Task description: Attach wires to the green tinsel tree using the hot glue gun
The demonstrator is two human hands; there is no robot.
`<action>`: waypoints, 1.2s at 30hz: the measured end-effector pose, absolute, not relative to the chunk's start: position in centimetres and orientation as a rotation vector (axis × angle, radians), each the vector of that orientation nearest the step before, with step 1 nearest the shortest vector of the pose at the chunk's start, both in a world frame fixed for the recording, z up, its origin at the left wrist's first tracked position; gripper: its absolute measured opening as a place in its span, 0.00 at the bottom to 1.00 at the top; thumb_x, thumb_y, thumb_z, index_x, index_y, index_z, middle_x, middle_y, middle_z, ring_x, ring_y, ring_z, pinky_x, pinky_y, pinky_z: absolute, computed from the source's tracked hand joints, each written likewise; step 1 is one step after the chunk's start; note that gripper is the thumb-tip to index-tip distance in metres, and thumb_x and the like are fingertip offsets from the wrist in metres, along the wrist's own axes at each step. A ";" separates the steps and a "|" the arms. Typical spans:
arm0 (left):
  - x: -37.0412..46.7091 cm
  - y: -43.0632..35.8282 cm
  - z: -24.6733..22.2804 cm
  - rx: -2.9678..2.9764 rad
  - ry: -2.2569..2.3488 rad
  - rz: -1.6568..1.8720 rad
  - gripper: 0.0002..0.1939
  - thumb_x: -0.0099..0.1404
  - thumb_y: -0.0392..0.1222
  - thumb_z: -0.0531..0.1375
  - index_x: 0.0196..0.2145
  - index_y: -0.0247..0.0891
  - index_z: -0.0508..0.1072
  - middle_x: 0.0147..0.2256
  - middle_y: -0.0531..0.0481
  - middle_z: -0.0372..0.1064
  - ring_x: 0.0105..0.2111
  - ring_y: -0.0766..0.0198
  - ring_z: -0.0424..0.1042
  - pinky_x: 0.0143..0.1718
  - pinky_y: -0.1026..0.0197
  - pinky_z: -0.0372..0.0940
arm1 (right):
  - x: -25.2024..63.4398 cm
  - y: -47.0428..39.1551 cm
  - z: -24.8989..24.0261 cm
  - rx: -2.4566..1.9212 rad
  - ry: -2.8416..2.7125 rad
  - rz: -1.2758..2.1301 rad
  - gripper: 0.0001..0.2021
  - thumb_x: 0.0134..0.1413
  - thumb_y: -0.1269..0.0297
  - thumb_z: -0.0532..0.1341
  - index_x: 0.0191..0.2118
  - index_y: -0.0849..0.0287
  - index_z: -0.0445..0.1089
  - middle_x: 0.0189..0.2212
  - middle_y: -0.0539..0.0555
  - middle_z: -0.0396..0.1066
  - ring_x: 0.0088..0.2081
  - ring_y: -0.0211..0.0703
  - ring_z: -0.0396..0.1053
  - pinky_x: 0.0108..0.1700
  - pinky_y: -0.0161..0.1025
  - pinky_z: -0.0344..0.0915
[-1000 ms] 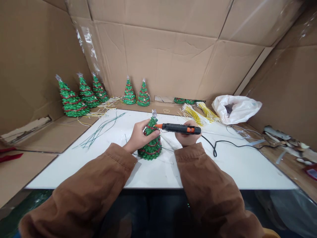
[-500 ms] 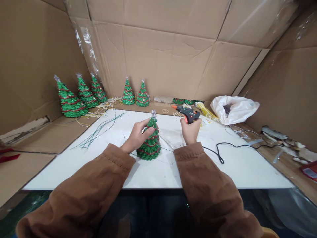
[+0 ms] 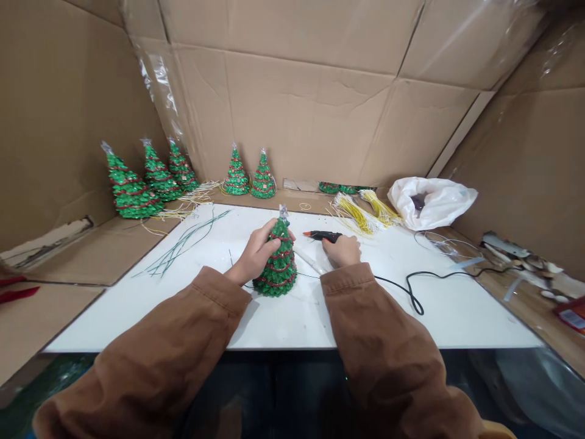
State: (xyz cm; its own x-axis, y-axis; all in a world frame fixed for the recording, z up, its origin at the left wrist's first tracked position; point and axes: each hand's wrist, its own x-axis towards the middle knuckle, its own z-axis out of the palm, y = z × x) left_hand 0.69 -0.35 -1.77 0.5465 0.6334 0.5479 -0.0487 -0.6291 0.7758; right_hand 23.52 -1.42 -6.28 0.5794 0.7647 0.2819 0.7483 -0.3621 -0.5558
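Note:
A small green Christmas tree (image 3: 281, 268) with red garland and a clear star on top stands upright on the white board (image 3: 183, 311). My left hand (image 3: 258, 249) is wrapped around its upper part from the left. To the right, my right hand (image 3: 345, 250) grips a black glue gun (image 3: 326, 235), low over the board, its orange nozzle pointing left toward the tree. A pale glue stick (image 3: 308, 259) shows between the tree and my right hand. Part of the gun's handle is hidden by my fingers.
Several finished trees (image 3: 132, 192) stand at the back left, with thin green wires (image 3: 183, 241) on the board before them. Bundles of yellow-white wires (image 3: 359, 213) and a white plastic bag (image 3: 432, 201) lie at the back right. A black cord (image 3: 414, 292) loops across the right side.
My right hand has lowered the glue gun toward the board and slightly left, uncovering the yellow wire bundle behind. The cord's loop shifted. My left hand stays on the tree.

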 end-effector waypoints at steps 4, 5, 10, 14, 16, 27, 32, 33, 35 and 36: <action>0.7 -0.8 -1.6 2.049 0.501 1.140 0.18 0.62 0.52 0.50 0.39 0.34 0.66 0.38 0.43 0.71 0.35 0.59 0.69 0.40 0.57 0.63 | 22.4 -2.6 -3.9 -1.907 -1.288 -0.140 0.13 0.49 0.57 0.60 0.35 0.63 0.70 0.39 0.65 0.66 0.46 0.56 0.63 0.46 0.54 0.60; 0.7 -1.0 -1.6 2.065 0.513 1.143 0.18 0.62 0.52 0.50 0.39 0.35 0.66 0.37 0.44 0.71 0.35 0.59 0.69 0.39 0.58 0.63 | 22.0 -3.1 -3.1 -1.671 -1.399 -0.183 0.10 0.52 0.59 0.58 0.36 0.61 0.69 0.37 0.60 0.66 0.43 0.51 0.64 0.45 0.50 0.62; 0.8 -1.7 -1.5 2.202 0.626 1.204 0.14 0.65 0.49 0.49 0.39 0.36 0.63 0.31 0.50 0.67 0.31 0.62 0.65 0.36 0.59 0.60 | 18.5 -6.2 -0.1 -0.893 -1.775 -0.155 0.03 0.57 0.68 0.56 0.35 0.56 0.66 0.32 0.52 0.67 0.36 0.40 0.66 0.35 0.38 0.63; 1.0 -2.0 -1.6 2.273 0.679 1.244 0.11 0.65 0.48 0.49 0.38 0.38 0.61 0.29 0.53 0.62 0.30 0.63 0.62 0.34 0.61 0.58 | 17.0 -7.4 0.6 -0.799 -1.799 -0.275 0.07 0.56 0.72 0.58 0.40 0.55 0.67 0.34 0.52 0.69 0.39 0.41 0.67 0.41 0.43 0.62; 1.1 -2.2 -1.6 2.281 0.676 1.241 0.10 0.65 0.47 0.48 0.38 0.38 0.61 0.29 0.53 0.62 0.29 0.64 0.61 0.34 0.61 0.58 | 17.1 -7.4 0.7 -0.831 -1.833 -0.335 0.07 0.56 0.72 0.58 0.40 0.54 0.68 0.35 0.52 0.69 0.39 0.42 0.67 0.43 0.45 0.60; 1.3 -2.4 -1.3 2.292 0.649 1.258 0.09 0.65 0.47 0.49 0.35 0.37 0.59 0.28 0.54 0.60 0.28 0.65 0.59 0.31 0.62 0.55 | 17.4 -7.2 1.0 -0.921 -1.919 -0.461 0.02 0.58 0.69 0.58 0.36 0.56 0.68 0.36 0.53 0.70 0.39 0.42 0.66 0.42 0.44 0.54; 1.4 -2.4 -1.3 2.291 0.624 1.266 0.10 0.66 0.47 0.49 0.35 0.37 0.59 0.28 0.53 0.60 0.28 0.65 0.59 0.31 0.62 0.55 | 17.3 -7.1 1.3 -0.929 -1.938 -0.484 0.02 0.58 0.68 0.57 0.35 0.58 0.66 0.35 0.53 0.69 0.39 0.43 0.66 0.42 0.43 0.54; 1.4 -2.4 -1.3 2.293 0.620 1.267 0.10 0.66 0.47 0.49 0.35 0.37 0.59 0.28 0.54 0.59 0.28 0.66 0.59 0.31 0.62 0.55 | 17.3 -7.1 1.4 -0.929 -1.941 -0.486 0.02 0.58 0.67 0.57 0.34 0.58 0.66 0.35 0.53 0.69 0.39 0.43 0.66 0.42 0.43 0.53; 1.4 -2.3 -1.3 2.299 0.615 1.274 0.10 0.66 0.47 0.49 0.35 0.37 0.59 0.27 0.54 0.59 0.27 0.66 0.59 0.31 0.62 0.55 | 17.2 -7.1 1.4 -0.930 -1.948 -0.477 0.03 0.59 0.67 0.56 0.34 0.58 0.66 0.35 0.53 0.69 0.39 0.43 0.65 0.42 0.43 0.54; 1.3 -2.3 -1.4 2.304 0.616 1.278 0.10 0.66 0.47 0.49 0.35 0.37 0.60 0.27 0.54 0.59 0.28 0.65 0.59 0.31 0.62 0.55 | 17.2 -7.1 1.5 -0.930 -1.946 -0.464 0.03 0.59 0.68 0.56 0.34 0.58 0.66 0.35 0.53 0.68 0.39 0.43 0.65 0.42 0.43 0.54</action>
